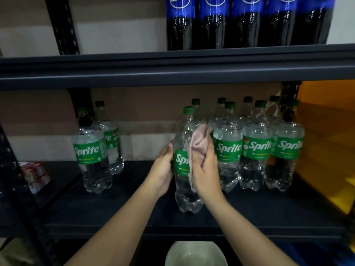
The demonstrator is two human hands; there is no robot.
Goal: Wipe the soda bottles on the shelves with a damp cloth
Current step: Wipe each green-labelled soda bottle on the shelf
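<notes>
Steadying, my left hand (163, 169) grips a clear plastic green-labelled soda bottle (185, 162) so my right hand (205, 167), clutching a crumpled pink cloth (199, 141), can wipe its shoulder.

One bottle (185, 162) stands alone at the shelf board's (115, 206) centre, nearer the front edge than the others. The left hand (163, 169) is at its 9 o'clock, the right hand (206, 169) at its 3 o'clock with the cloth (199, 143) between palm and bottle. A cluster of bottles (257, 146) stands at 2 o'clock, a pair of bottles (94, 150) at 10 o'clock. A bowl (194, 255) sits at 6 o'clock, below the shelf edge. A row of larger bottles (247, 22) stands on the upper shelf (172, 66) at 12 o'clock.
</notes>
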